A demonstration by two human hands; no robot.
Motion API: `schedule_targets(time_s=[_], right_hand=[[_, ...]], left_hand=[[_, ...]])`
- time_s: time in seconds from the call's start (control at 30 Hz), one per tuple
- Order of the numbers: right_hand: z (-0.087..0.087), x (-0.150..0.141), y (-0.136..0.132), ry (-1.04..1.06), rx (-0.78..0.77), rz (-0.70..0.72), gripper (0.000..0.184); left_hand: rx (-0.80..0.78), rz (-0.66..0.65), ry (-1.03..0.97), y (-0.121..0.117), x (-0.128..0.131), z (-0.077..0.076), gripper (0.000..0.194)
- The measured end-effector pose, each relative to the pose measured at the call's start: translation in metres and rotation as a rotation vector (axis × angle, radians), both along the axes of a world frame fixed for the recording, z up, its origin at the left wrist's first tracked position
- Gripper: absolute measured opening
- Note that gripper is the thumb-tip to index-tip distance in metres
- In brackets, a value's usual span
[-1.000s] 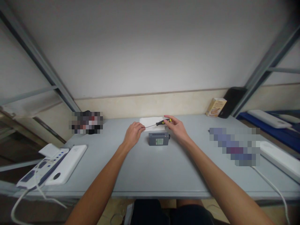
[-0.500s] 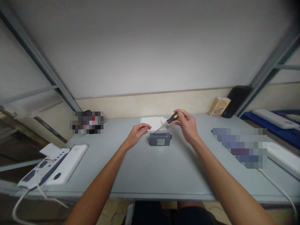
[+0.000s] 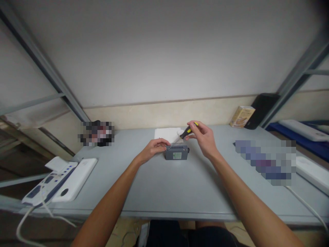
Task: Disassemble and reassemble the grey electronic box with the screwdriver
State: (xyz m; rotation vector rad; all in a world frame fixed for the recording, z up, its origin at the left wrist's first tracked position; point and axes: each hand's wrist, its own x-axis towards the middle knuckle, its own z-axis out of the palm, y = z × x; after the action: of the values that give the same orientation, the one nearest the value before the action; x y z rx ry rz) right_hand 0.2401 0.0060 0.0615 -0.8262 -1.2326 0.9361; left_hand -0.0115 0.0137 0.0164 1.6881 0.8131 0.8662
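A small grey metal box (image 3: 177, 153) with a slotted top and a pale label stands on the grey table. My right hand (image 3: 204, 137) grips the black and yellow handle of a screwdriver (image 3: 186, 132). Its shaft slants down to the left, and the tip reaches the box's upper left corner. At that same corner are the fingertips of my left hand (image 3: 154, 149), thumb and fingers drawn close around the tip. Whether they pinch the shaft, a screw or the box edge is hidden. Behind the box lies a white sheet (image 3: 164, 133), with a small white item (image 3: 179, 131) on it.
On the left are a white power strip (image 3: 51, 181) with cables and a flat white device (image 3: 77, 181). A yellow carton (image 3: 242, 116) and a black case (image 3: 263, 109) stand at the back right. Blurred-out items lie on both sides. A wall closes off the back.
The screwdriver's tip has left my left fingers and swung down to the box top, its handle raised by my right hand. My left hand opened, then moved right to the box corner.
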Motion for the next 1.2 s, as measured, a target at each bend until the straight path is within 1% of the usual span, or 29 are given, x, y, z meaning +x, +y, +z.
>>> schedule_targets(time_s=[0.13,0.23,0.3,0.4,0.57,0.63,0.67,0.73,0.77,0.83,0.93,0.97,1.0,1.1,1.17,1.2], right_hand=[[0.008,0.001,-0.006,-0.089,0.056,0.002,0.039],[0.016,0.001,-0.014,-0.188,0.155,0.029,0.036],[0.022,0.0,-0.018,-0.235,0.219,0.086,0.037],[0.031,-0.008,-0.022,-0.272,0.275,0.171,0.039],[0.048,-0.029,-0.022,-0.341,0.346,0.332,0.031],[0.05,-0.034,-0.018,-0.366,0.363,0.321,0.026],[0.049,-0.036,-0.015,-0.37,0.363,0.278,0.025],[0.042,-0.035,-0.007,-0.349,0.334,0.139,0.027],[0.035,-0.034,-0.003,-0.316,0.296,0.067,0.031],[0.019,-0.029,0.008,-0.191,0.184,-0.014,0.037],[-0.008,-0.021,0.021,-0.009,-0.157,-0.039,0.049],[-0.016,-0.018,0.025,0.06,-0.241,-0.014,0.052],[-0.023,-0.016,0.028,0.118,-0.29,0.003,0.055],[-0.04,-0.013,0.035,0.212,-0.346,-0.02,0.057],[-0.048,-0.013,0.038,0.163,-0.344,-0.043,0.057],[-0.051,-0.013,0.039,0.112,-0.332,-0.052,0.057]], left_hand=[[-0.029,-0.018,-0.018,-0.001,0.0,-0.001,0.035],[-0.053,-0.034,-0.033,-0.003,0.001,0.002,0.037],[-0.064,-0.042,-0.038,-0.004,0.002,0.004,0.037],[-0.066,-0.04,-0.047,-0.004,0.003,0.005,0.036],[-0.084,-0.057,-0.077,-0.003,0.002,0.003,0.034],[-0.085,-0.064,-0.075,-0.002,0.002,0.003,0.034],[-0.079,-0.063,-0.067,-0.002,0.002,0.003,0.033],[-0.061,-0.055,-0.049,-0.002,0.003,0.003,0.03],[-0.049,-0.051,-0.037,-0.002,0.004,0.003,0.029],[-0.017,-0.038,-0.009,-0.003,0.007,0.003,0.027],[0.046,-0.003,0.044,-0.005,0.011,0.002,0.024],[0.067,0.011,0.062,-0.006,0.012,0.002,0.024],[0.087,0.019,0.079,-0.007,0.012,0.003,0.023],[0.135,0.022,0.103,-0.007,0.009,0.006,0.023],[0.165,0.06,0.092,-0.005,0.004,0.008,0.021],[0.185,0.114,0.091,-0.003,0.001,0.009,0.019]])
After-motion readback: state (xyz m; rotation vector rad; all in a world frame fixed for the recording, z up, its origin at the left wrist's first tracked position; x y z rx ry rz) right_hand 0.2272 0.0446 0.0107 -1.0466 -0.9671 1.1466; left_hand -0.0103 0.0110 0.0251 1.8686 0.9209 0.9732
